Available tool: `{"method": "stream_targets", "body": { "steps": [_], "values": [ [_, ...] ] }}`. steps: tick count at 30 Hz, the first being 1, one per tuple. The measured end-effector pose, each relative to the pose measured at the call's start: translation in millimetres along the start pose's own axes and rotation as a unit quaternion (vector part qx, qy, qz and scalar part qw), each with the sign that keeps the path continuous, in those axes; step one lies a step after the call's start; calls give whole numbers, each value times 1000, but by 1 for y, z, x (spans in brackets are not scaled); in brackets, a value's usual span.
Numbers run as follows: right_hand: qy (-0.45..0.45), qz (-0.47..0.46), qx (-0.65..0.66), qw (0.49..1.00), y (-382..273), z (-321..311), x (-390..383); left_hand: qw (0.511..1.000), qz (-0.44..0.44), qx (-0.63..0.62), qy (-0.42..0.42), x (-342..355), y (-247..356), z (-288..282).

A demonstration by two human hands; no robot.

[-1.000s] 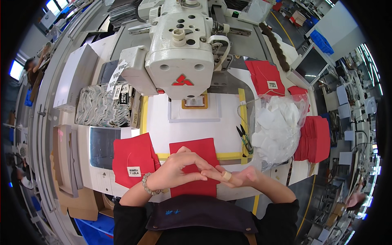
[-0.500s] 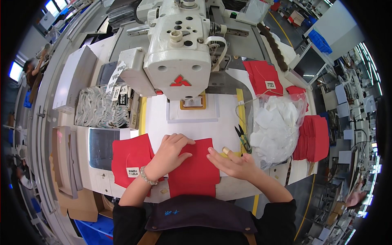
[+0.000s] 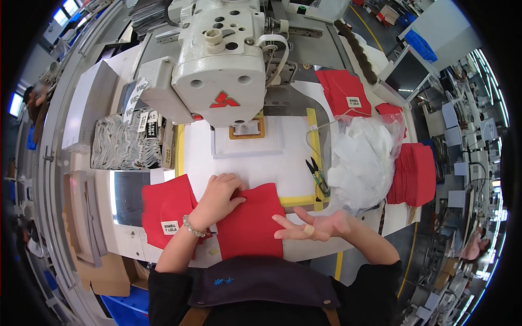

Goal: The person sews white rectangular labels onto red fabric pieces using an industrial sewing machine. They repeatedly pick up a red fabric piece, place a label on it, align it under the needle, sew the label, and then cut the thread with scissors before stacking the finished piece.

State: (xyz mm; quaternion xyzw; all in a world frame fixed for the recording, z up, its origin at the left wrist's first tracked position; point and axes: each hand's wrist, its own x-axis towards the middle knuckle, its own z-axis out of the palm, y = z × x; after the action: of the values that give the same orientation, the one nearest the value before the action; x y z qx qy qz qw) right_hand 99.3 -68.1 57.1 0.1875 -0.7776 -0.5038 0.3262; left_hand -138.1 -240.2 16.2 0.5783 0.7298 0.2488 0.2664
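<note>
A plain red fabric piece (image 3: 251, 223) lies on the table's front edge, right before me. My left hand (image 3: 220, 200), with a beaded bracelet at the wrist, is bent over its upper left corner, thumb and curled fingers closed on the cloth. Off the cloth's right edge, my right hand (image 3: 312, 225) hovers with fingers spread and palm partly turned up, holding nothing; a tan band wraps one finger. Left of the cloth, and partly under my left forearm, rest red pieces with a white label (image 3: 169, 227).
A white sewing machine head (image 3: 217, 81) overhangs a brown-rimmed clamp frame (image 3: 261, 130). Thread snips (image 3: 318, 176) lie near a clear bag of white scraps (image 3: 361, 163). Red stacks (image 3: 416, 174) stand at right; a box of labels (image 3: 128, 144) stands at left.
My right hand has drawn back from the cloth and turned its palm upward. My left hand's fingers have curled in at the cloth's corner. The whole view has shifted slightly.
</note>
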Motion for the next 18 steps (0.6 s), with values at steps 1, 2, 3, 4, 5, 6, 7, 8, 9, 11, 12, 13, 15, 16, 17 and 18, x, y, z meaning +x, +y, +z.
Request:
{"method": "stream_targets", "body": {
  "steps": [1,2,3,4,5,6,7,8,9,11,12,13,15,16,17,18],
  "values": [
    [3,-12,-6,1000,4,1,0,1000,5,1,7,-1,1,-1],
    [7,-25,-12,1000,8,1,-1,1000,9,2,15,-1,3,-2],
    [11,-44,-12,999,12,2,-2,1000,13,4,22,-1,4,-2],
    [16,-51,-17,998,12,2,-4,1000,18,7,22,-1,6,-2],
    [20,-59,-21,998,13,2,-5,999,22,10,23,-1,7,-2],
    [26,-55,-28,998,12,2,-7,999,26,13,23,0,8,-3],
    [32,-53,-33,998,12,2,-7,999,26,3,27,0,9,-2],
    [38,-52,-38,997,12,2,-7,999,25,-6,32,1,10,-1],
    [45,-52,-41,997,12,1,-6,999,24,-16,36,1,11,0],
    [59,-61,-35,996,20,4,0,998,36,-2,42,2,9,3],
    [65,-70,-27,995,27,6,4,998,43,4,45,2,8,4],
    [35,-53,15,998,27,5,5,998,51,5,46,4,7,4],
    [-60,15,136,989,14,0,0,997,66,6,47,7,8,1],
    [-111,76,234,963,8,3,0,995,72,-2,63,9,9,-2],
    [-151,147,322,923,4,6,1,994,78,-9,79,12,11,-4],
    [-180,226,425,858,1,15,3,992,83,-17,95,15,11,-7]
  ]
}}
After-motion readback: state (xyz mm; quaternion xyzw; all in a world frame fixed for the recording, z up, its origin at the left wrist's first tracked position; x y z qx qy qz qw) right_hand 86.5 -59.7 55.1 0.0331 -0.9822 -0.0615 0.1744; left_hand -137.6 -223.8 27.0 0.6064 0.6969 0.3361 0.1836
